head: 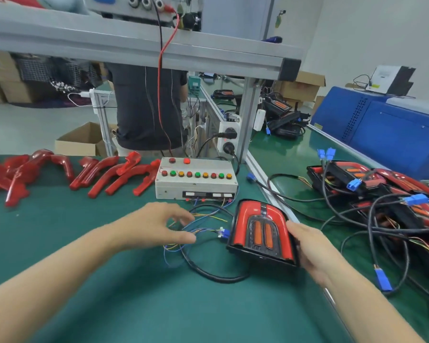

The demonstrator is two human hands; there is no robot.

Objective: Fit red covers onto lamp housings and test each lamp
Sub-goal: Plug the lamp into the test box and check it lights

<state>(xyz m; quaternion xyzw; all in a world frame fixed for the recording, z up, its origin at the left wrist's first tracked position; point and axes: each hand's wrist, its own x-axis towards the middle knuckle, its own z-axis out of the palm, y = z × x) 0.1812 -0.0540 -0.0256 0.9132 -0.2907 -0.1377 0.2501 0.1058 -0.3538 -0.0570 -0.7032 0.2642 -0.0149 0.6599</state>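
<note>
A black lamp housing with a red cover fitted (260,233) lies on the green mat at centre right. My right hand (310,248) grips its right edge. My left hand (159,225) hovers over the thin coloured wires (203,230) left of the lamp, fingers spread and loosely bent, holding nothing. A small blue-white connector (223,232) sits at the lamp's left edge. The grey test box with coloured buttons (196,179) stands just behind. Several loose red covers (104,174) lie along the mat's far left.
A pile of lamps with black cables and blue plugs (391,201) fills the right bench. A black cable (208,271) loops in front of the lamp. A person in a dark shirt (146,107) stands beyond the bench; an aluminium frame (248,120) rises behind the box.
</note>
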